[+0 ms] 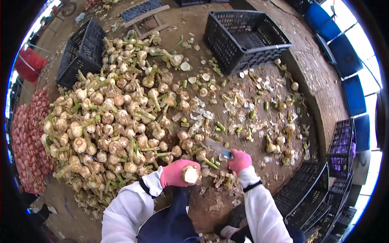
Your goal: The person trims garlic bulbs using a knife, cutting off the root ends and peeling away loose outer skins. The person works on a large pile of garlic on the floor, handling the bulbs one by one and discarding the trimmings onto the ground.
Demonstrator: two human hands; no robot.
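Observation:
My left hand (179,173), in a pink glove, is closed around a garlic bulb (191,175) whose pale cut face is turned up toward me. In my right hand (240,162), also pink-gloved, is a knife (217,147); its blade points up and left, apart from the bulb. A large heap of garlic bulbs with stems (112,121) spreads over the ground to the left and ahead of my hands. Cut green stem pieces (221,126) and papery garlic skins (234,106) lie scattered beyond the knife.
A black plastic crate (243,54) stands ahead, another (82,54) at the upper left. Stacked black crates (301,185) are at the lower right, beside a low concrete ledge (322,91). Red mesh sacks (30,145) lie far left, a small wooden stool (149,19) up ahead.

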